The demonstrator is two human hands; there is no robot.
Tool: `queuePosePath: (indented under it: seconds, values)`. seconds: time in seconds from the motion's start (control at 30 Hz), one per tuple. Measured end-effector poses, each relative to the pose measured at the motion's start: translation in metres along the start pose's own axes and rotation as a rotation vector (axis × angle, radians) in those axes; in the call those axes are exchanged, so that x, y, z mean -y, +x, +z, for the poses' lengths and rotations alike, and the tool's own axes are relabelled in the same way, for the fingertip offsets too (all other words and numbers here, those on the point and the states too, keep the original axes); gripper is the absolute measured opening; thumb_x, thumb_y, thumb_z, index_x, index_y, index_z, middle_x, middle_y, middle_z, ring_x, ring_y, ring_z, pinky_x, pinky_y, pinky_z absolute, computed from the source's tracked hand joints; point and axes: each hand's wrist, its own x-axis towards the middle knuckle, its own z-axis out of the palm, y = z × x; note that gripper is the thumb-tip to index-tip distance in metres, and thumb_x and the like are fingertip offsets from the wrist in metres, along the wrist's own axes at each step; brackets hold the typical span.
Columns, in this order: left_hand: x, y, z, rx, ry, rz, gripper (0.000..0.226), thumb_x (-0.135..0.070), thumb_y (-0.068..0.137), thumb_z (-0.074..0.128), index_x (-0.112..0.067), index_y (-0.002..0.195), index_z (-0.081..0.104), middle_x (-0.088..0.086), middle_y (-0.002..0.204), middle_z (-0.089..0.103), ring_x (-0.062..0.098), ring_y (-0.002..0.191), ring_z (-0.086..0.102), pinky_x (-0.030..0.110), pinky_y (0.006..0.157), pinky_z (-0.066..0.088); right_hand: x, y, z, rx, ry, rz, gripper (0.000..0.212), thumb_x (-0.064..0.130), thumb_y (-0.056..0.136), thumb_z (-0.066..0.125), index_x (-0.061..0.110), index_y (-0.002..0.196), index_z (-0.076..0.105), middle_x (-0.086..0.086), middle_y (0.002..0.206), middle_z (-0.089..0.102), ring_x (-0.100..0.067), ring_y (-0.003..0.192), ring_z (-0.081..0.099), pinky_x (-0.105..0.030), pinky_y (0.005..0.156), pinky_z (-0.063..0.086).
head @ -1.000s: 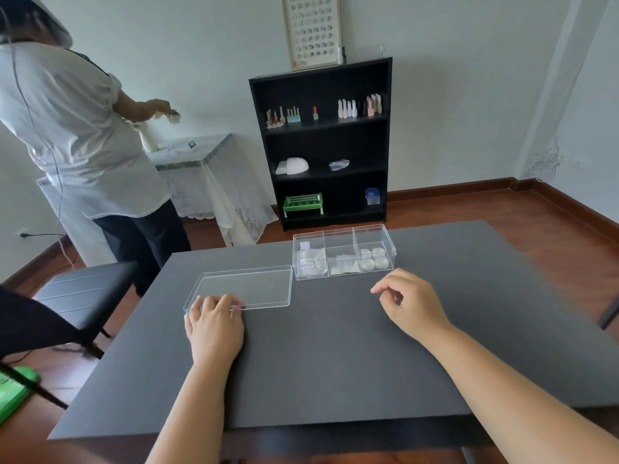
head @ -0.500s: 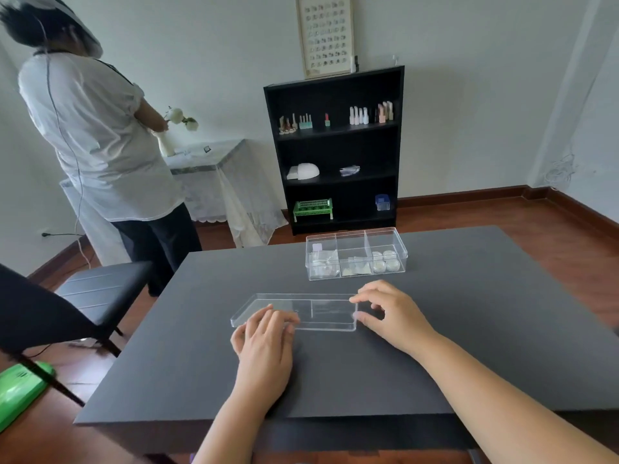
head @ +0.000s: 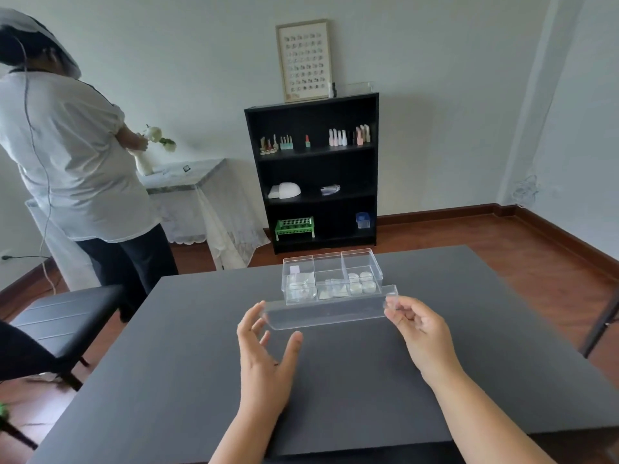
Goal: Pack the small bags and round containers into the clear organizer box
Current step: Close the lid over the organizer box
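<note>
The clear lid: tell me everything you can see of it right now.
The clear lid is a flat, transparent plastic rectangle with a shallow rim. It is held above the dark table, tilted, just in front of the organizer box. The right hand pinches its right end; the left hand is open at its left end.

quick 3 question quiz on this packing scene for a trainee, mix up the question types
1. True or false: the clear lid already sits closed on the organizer box.
2. Which hand pinches an end of the lid? A) left hand B) right hand C) neither
3. Fill in: the round containers lie in the box's ___ compartment, as the camera sees it.

Key
1. False; the lid is held in front of the open box.
2. B; the left hand is spread open at the other end.
3. Right.
</note>
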Motion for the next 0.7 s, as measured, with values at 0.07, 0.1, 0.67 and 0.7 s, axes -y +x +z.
queuePosePath:
  seconds: [0.07,0.1,0.67,0.7]
  values:
    - [0.003,0.001,0.003,0.06,0.039,0.033,0.097,-0.011,0.077,0.078,-0.046,0.144,0.017,-0.032,0.145,0.029,0.0,0.132,0.039,0.031,0.107,0.036,0.0,0.003,-0.002,-0.023,0.057,0.031,0.013,0.02,0.086,0.071,0.031,0.093,0.074,0.015,0.095,0.074,-0.001,0.089,0.066,-0.011,0.075,0.048]
    - [0.004,0.003,0.004,0.097,0.071,0.054,0.104,-0.01,0.076,0.08,-0.043,0.148,0.012,-0.029,0.149,0.026,0.001,0.134,0.036,0.027,0.107,0.033,0.0,0.004,-0.003,-0.035,0.076,0.046,0.013,0.022,0.086,0.071,0.032,0.093,0.075,0.017,0.094,0.073,0.002,0.087,0.065,-0.011,0.074,0.048]
    - [0.028,0.055,0.026,0.202,0.307,-0.055,0.107,-0.048,0.069,0.082,-0.042,0.151,0.012,-0.011,0.148,0.038,0.01,0.138,0.029,0.031,0.108,0.027,-0.003,0.038,-0.007,-0.106,-0.179,0.026,0.026,0.039,0.072,0.081,0.04,0.096,0.07,0.018,0.087,0.069,0.001,0.075,0.059,-0.014,0.07,0.048]
    - [0.031,0.058,0.027,0.181,0.306,-0.065,0.105,-0.048,0.07,0.081,-0.04,0.151,0.015,-0.008,0.148,0.04,0.012,0.138,0.03,0.033,0.108,0.028,-0.003,0.039,-0.005,-0.058,-0.276,-0.028,0.038,0.038,0.071,0.082,0.042,0.105,0.065,0.017,0.089,0.065,-0.001,0.075,0.056,-0.011,0.068,0.047]
